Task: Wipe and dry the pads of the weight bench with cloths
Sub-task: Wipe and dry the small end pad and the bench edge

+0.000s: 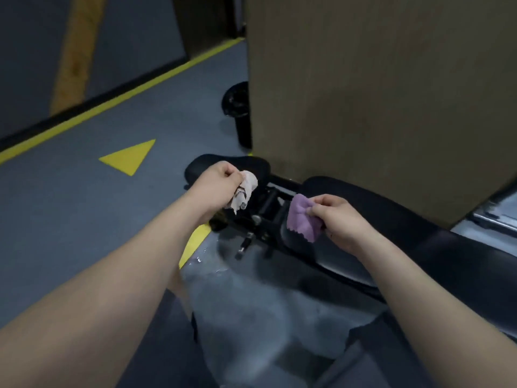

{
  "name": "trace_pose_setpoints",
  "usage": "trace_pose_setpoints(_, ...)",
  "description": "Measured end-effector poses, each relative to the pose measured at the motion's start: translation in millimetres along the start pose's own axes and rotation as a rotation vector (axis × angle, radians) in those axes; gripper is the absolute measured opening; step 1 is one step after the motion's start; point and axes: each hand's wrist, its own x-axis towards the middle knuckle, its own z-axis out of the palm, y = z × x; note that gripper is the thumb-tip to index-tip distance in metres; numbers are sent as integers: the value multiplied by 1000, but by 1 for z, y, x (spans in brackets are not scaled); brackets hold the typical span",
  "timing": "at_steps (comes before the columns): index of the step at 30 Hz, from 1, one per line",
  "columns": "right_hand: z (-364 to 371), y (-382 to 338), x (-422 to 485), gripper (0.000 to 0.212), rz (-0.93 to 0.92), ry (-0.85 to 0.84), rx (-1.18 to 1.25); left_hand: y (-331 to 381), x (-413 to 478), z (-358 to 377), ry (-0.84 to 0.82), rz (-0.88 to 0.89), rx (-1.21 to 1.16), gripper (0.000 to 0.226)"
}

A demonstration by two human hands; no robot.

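The black weight bench runs from centre to lower right. Its small seat pad (201, 165) lies at the far end and its long back pad (405, 219) at the near end, with the metal hinge frame (263, 211) between them. My left hand (221, 183) grips a crumpled white cloth (246, 189) just above the near edge of the seat pad. My right hand (338, 219) pinches a purple cloth (302, 217) over the narrow end of the back pad.
A tall tan pillar (377, 93) stands right behind the bench. A black round stand (237, 107) sits left of the pillar. The grey floor has a yellow line (120, 96), a yellow triangle (128, 158) and a wet patch (240, 289) below the hinge.
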Motion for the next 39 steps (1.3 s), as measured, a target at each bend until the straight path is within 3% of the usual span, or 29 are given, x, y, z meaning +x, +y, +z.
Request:
trace_pose_setpoints(5, 90, -15, 26, 14, -21, -91, -104, -67, -17, -66, 120, -159, -9, 12)
trace_pose_setpoints(9, 155, -40, 30, 17, -30, -230, -163, -111, -28, -107, 34, -281, -41, 18)
trace_pose_setpoints(15, 242, -84, 27, 14, -78, -402, -98, -167, -23, -149, 14, -273, -201, 31)
trace_pose_setpoints(21, 312, -99, 16, 11, -52, -443, -88, -196, -10, -182, 88, -293, -406, 13)
trace_pose_setpoints(26, 349, -103, 17, 30, 89, -515, 16, -203, -10, -214, 150, -238, -477, 18)
trace_pose_setpoints(28, 355, -101, 18, 24, 57, -614, 18, -204, -17, -223, 131, -207, -461, 19)
trace_pose_setpoints(30, 361, -96, 18, 37, 20, -686, -8, -204, -25, -230, 130, -196, -405, 21)
trace_pose_setpoints(35, 376, -94, 15, 11, -122, -736, -70, -197, -51, -249, 238, -219, -229, 25)
trace_pose_setpoints(39, 384, -96, 23, 11, -266, -730, -175, -196, -75, -261, 315, -290, -125, 27)
